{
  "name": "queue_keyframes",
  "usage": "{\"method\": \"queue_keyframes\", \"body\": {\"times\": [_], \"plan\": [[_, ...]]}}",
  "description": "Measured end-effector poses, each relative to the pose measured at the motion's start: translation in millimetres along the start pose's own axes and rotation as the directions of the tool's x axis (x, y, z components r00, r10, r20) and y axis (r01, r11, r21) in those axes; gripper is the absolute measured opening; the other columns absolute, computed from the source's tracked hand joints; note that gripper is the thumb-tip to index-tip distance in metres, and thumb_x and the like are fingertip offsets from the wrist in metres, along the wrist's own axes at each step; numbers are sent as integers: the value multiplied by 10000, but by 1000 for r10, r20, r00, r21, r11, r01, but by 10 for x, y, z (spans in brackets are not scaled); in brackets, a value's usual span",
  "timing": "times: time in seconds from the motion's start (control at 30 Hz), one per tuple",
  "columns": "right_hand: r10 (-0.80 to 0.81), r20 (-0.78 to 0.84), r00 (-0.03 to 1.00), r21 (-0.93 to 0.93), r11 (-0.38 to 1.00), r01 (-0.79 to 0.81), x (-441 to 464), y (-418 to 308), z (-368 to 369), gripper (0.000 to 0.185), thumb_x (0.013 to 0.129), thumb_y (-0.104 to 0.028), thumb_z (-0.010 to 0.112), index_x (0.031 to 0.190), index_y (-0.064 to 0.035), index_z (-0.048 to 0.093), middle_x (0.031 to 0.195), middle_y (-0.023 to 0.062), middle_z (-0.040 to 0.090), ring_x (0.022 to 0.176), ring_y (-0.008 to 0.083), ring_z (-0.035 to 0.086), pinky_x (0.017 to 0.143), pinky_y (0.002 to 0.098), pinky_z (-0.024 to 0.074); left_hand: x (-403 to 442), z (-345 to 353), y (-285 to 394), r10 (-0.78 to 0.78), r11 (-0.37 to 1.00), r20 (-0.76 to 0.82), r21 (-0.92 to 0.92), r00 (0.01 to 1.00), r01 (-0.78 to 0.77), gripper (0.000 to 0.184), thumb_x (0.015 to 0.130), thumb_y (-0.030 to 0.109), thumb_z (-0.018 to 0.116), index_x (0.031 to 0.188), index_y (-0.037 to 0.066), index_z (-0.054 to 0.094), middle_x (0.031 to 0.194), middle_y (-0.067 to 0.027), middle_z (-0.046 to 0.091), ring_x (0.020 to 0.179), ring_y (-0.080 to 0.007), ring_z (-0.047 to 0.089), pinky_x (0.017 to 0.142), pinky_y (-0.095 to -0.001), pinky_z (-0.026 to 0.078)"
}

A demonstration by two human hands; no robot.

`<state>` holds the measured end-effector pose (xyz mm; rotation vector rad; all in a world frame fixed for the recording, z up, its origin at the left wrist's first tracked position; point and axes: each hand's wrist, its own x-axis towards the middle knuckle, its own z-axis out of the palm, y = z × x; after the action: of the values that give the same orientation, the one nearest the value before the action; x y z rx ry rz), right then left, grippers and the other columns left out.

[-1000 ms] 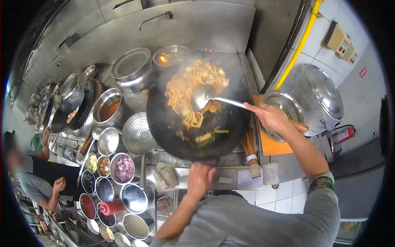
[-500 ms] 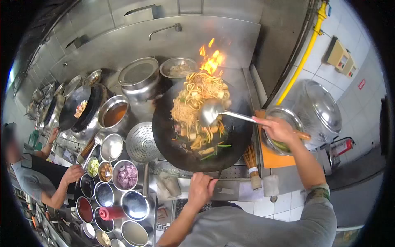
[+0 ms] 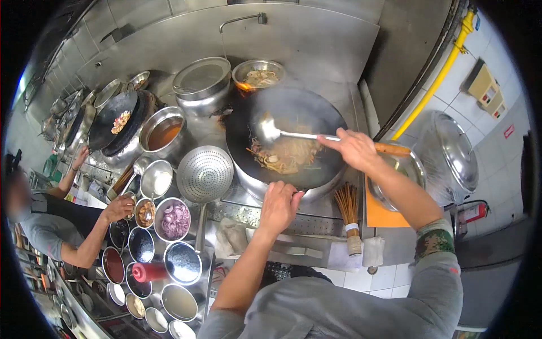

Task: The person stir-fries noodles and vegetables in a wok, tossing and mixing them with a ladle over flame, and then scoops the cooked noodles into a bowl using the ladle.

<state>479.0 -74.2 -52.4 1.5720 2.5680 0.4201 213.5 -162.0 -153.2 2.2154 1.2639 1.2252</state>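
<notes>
A brown heap of noodles with mixed cut pieces (image 3: 287,156) lies in the large round black metal wok (image 3: 302,104), toward its near side, under a haze of steam. The right hand (image 3: 357,148) has its fingers closed around the long-handled steel ladle with an orange-brown wooden end (image 3: 267,130), the index finger laid along the shaft; the ladle's bowl hangs over the heap's left edge. The left hand (image 3: 280,204) is curled at the wok's near rim and appears to hold it, though the fingertips are partly hidden.

The ingredients are already combined, so the stirring looks well under way; how cooked they are cannot be told. The food is yet to leave the wok. On the steel surface (image 3: 265,211) to the left, the round silver perforated strainer (image 3: 204,174) lies unused.
</notes>
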Motion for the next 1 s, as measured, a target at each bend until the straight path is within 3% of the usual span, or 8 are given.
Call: {"method": "queue_keyframes", "body": {"times": [0.2,0.3,0.4,0.5,0.6,0.67,0.93,1.0], "plan": [[278,113,954,32,958,-283,-525,442,-208,597,945,-80,538,1461,-379,560,963,146,625,880,350,696,759,461,569,21,-5,0,-12,1000,7,1,1000,12,162,881,153,758,897,21,667,889,-165,600,884,-383,567,799,-479,470],[203,-24,979,163,967,-197,-992,805,30,609,913,-40,588,1437,-350,600,960,148,673,836,382,679,752,460,566,42,-13,4,-5,1000,-1,-15,1000,5,155,879,147,758,895,22,668,885,-164,600,880,-381,568,797,-476,470],[187,76,979,452,869,-201,-1392,857,-5,647,906,-3,616,1456,-344,591,1040,169,715,860,395,683,789,438,565,92,-37,20,-7,1000,38,-7,999,8,140,878,136,755,894,26,669,890,-163,605,883,-382,568,796,-480,466],[164,492,855,523,729,-441,-1335,653,-401,639,914,-5,639,1477,-300,578,1216,169,715,996,328,705,882,387,552,37,-76,45,5,1000,107,8,994,-6,133,879,129,754,894,30,667,905,-165,609,889,-389,567,799,-485,460],[-7,338,941,816,500,-290,-1312,673,-9,631,918,-15,657,1499,-242,558,1310,141,696,1105,216,669,974,345,514,-20,-268,408,11,998,65,-62,998,-7,125,882,120,748,896,29,664,924,-165,613,899,-394,564,801,-488,452],[-18,432,902,830,399,-389,-1144,574,73,633,927,-20,659,1522,-194,527,1368,94,675,1127,159,640,992,333,498,-78,-250,515,-11,999,36,-38,999,12,113,886,112,740,882,36,657,916,-160,605,893,-392,556,795,-484,450],[339,265,902,350,838,-418,-1117,-23,-270,604,953,-48,624,1458,-373,563,1300,167,656,1029,409,652,904,444,557,-1017,-213,312,21,998,117,-57,993,-14,127,860,104,765,855,37,656,848,-160,568,858,-383,555,773,-475,449],[212,278,937,532,778,-334,-1232,152,-227,590,940,-35,624,1453,-323,580,1318,157,667,1067,363,677,924,419,548,-811,-405,561,25,995,34,-95,999,-21,131,856,106,770,885,36,663,877,-157,582,892,-388,561,778,-474,453]]}}
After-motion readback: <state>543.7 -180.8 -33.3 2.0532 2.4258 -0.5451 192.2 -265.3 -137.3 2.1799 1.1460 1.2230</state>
